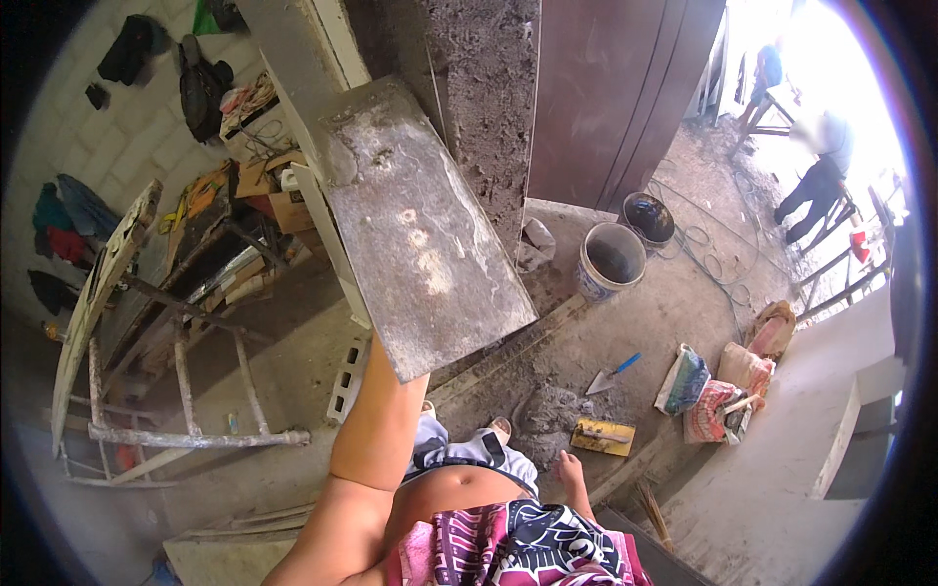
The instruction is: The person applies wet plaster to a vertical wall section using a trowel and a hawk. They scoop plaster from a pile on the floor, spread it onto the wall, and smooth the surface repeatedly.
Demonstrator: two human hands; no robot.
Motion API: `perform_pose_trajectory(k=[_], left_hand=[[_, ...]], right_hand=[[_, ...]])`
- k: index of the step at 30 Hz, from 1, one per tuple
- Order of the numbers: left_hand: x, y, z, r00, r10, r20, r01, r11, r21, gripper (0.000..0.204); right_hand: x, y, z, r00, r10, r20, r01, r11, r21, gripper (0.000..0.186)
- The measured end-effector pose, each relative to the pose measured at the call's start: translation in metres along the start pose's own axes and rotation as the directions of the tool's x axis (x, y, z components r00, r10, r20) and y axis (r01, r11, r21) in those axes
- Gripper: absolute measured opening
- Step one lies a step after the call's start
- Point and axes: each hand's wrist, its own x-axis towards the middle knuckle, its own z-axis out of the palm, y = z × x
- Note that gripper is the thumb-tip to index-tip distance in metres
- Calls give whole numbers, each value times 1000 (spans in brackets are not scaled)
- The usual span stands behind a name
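A flat, grey metal plastering board (440,273), smeared with cement, is raised high and tilted against the rough plastered edge of a column (484,117). My left forearm (371,430) rises up under the board; that hand is hidden behind it, so I cannot see its fingers. Low by my hip, my right hand (570,467) hangs empty with loosely parted fingers. Beside it on the floor are a yellow float (591,439), a pile of grey mortar (547,425) and a pointed trowel (601,379) with a blue handle.
Two buckets (609,276) stand by the dark door (606,88). Several sacks (708,415) lie at right. Scaffold frames (186,376) and a cluttered bench fill the left. Two other people (821,186) are in the bright opening at far right. Cables coil on the floor.
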Motion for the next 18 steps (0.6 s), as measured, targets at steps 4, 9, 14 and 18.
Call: perform_pose_trajectory(k=[4,9,14,18], left_hand=[[15,-2,4,1000,16,20,-16,1000,-24,30],[27,-5,6,999,39,30,-38,999,-36,30],[4,-48,-12,999,23,-29,-26,995,-101,30],[-9,-50,-26,997,38,-66,-44,994,-102,31]], right_hand=[[-13,-14,5,1000,-5,-6,4,995,-97,39],[-26,-33,-30,992,12,-123,-23,996,-90,37],[-39,-35,-94,989,26,-146,-34,998,-52,36],[-46,-43,-97,975,124,-184,-122,992,24,34]])
